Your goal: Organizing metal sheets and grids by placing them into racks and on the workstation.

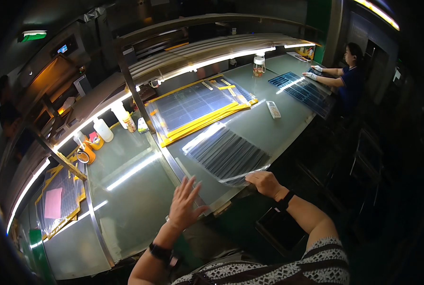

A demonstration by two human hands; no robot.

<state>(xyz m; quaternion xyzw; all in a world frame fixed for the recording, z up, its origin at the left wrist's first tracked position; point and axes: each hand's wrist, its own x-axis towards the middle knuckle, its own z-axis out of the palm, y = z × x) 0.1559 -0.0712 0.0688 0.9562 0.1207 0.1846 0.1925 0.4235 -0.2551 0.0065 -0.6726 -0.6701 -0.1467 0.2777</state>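
A film sheet (228,153) with dark stripes and clear margins lies on the glass-like tabletop in front of me. My right hand (268,183) is closed on its near right corner at the table edge, thumb and fingers pinching the clear margin. My left hand (185,204) hovers by the near edge of the table, left of the sheet and apart from it. Its fingers are spread, with nothing in them. Beyond the sheet rests a stack of yellow-bordered films (197,107). A small white card or pack (273,109) lies to the right of that stack.
A co-worker (347,78) in white gloves handles a dark patterned sheet (302,90) at the far right. White bottles (103,129) and an orange tape roll (85,154) stand at the left. A pink sheet (53,203) lies far left. Metal posts (135,95) carry lights above the table.
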